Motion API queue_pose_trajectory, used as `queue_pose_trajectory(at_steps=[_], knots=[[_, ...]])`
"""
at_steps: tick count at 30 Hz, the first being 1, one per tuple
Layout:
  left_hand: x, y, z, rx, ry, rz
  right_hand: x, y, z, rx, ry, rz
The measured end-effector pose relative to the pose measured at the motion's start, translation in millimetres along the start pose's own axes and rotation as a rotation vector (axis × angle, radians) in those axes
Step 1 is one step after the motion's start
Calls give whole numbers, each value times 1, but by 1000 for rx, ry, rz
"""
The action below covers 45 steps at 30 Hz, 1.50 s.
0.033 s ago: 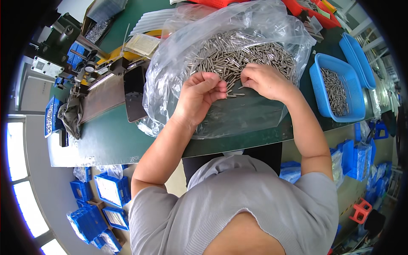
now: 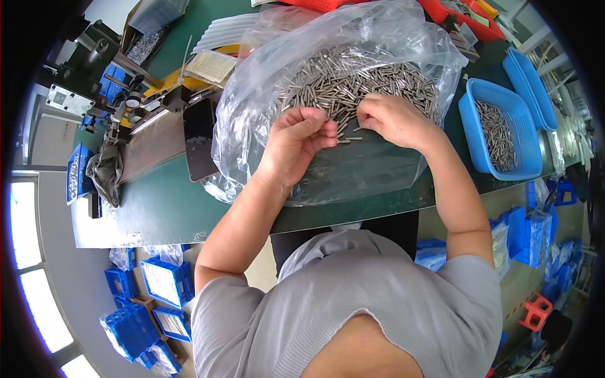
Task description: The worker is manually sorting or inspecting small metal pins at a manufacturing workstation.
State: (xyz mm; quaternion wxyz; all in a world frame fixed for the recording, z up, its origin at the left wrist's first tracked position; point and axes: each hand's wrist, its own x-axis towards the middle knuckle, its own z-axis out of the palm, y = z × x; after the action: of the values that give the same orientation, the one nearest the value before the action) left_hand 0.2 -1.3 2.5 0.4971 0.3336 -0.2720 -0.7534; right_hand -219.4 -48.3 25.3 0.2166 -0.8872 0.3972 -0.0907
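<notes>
A heap of small slim metal pins (image 2: 353,79) lies in a spread-out clear plastic bag (image 2: 246,104) on the table. At the heap's near left edge is my left hand (image 2: 297,140), its fingers curled and thumb pressed to the forefinger. Whatever those fingertips hold is too small to make out. My right hand (image 2: 396,121) bends down at the near right of the heap, fingers pinched together, their grip partly hidden. Beside its fingertips shows the end of a pin. A few loose pins lie between the two hands.
To the right stands a blue plastic basket (image 2: 469,120) holding more pins, with another blue basket (image 2: 532,94) behind it. A dark flat tablet-like object (image 2: 200,142) and a bench fixture with a gauge (image 2: 133,99) are at left. Red trays (image 2: 435,9) sit at the back.
</notes>
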Motion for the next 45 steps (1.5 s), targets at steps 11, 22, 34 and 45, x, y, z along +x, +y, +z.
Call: queue_pose_trajectory(at_steps=[11, 22, 34, 45], knots=[[-1, 0, 0, 5, -9, -21, -2, -5, 1, -83, -30, 12], [0, 0, -1, -11, -12, -32, -6, -9, -2, -120, -29, 16], [-1, -4, 3, 73, -103, -63, -2, -14, -3, 481, 105, -101], [-3, -7, 7, 154, -100, -34, 1, -19, 3, 508, 106, -57]])
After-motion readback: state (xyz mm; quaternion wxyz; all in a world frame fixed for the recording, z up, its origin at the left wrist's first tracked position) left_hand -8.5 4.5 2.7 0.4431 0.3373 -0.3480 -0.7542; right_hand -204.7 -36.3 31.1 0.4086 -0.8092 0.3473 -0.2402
